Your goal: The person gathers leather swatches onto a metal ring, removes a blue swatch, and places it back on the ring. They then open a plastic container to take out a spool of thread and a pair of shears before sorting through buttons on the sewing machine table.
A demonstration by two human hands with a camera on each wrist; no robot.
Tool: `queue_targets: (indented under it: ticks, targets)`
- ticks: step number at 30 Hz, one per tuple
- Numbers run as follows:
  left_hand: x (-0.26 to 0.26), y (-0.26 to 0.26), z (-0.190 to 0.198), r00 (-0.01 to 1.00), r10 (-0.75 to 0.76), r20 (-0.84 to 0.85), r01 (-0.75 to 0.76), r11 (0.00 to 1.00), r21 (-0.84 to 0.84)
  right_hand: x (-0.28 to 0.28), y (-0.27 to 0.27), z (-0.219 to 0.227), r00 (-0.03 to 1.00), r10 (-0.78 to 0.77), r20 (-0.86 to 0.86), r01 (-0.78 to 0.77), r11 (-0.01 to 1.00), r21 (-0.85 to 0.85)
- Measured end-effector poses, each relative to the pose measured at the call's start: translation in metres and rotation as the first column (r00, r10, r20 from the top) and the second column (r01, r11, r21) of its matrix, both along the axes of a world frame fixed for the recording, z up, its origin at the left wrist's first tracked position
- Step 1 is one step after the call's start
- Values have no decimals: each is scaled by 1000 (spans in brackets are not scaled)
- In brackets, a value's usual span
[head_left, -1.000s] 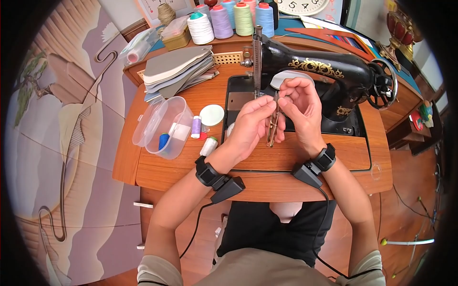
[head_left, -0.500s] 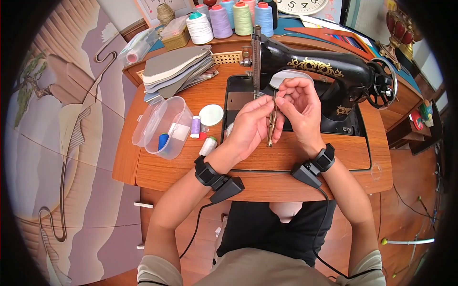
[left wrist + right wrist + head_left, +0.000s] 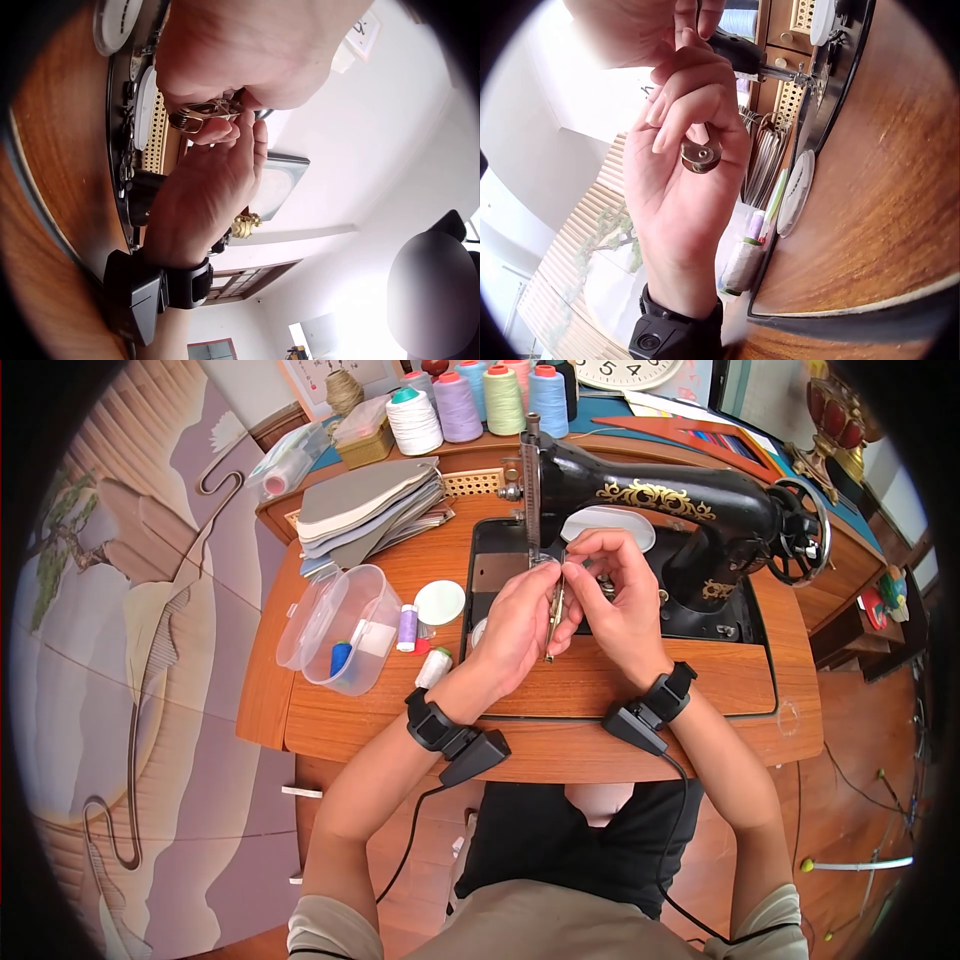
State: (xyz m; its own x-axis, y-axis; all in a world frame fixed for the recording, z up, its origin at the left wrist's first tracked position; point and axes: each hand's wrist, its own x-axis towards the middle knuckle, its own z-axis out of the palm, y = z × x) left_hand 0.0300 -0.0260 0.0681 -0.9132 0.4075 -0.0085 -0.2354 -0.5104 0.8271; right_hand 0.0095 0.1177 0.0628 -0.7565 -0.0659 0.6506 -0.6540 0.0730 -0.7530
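A slim brass-coloured metal tool (image 3: 554,622) with a rounded end hangs between both hands, in front of the black sewing machine (image 3: 650,490). The left hand (image 3: 512,628) has its fingers curled round the tool, its rounded end (image 3: 700,155) showing at the palm in the right wrist view. The right hand (image 3: 622,605) touches its thumb and index finger together at the tool's upper end, beside the left fingertips; whatever lies between them is too small to tell. Fingers partly hide the tool in the left wrist view, where its metal (image 3: 206,112) shows below the near hand.
Left of the hands are a clear plastic box (image 3: 345,630) with a blue spool, a purple spool (image 3: 407,628), a white spool (image 3: 434,667) and a round white lid (image 3: 440,602). Fabric samples (image 3: 370,505) lie behind; several thread cones (image 3: 458,408) stand at the back.
Both hands and the tool have shifted slightly left in the head view. The tool has turned, its two arms now appearing as one narrow shape. The fingertips remain close together.
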Motion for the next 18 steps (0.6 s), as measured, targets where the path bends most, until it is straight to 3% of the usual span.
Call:
queue_targets:
  ticks: [8, 18]
  targets:
    - [1, 0, 5, 1000, -18, 0, 18, 1000, -16, 2, -1, 4, 991, 4, -135, 0, 1000, 31]
    - [2, 3, 2, 999, -27, -19, 27, 999, -19, 2, -1, 2, 991, -46, -123, 55, 996, 71]
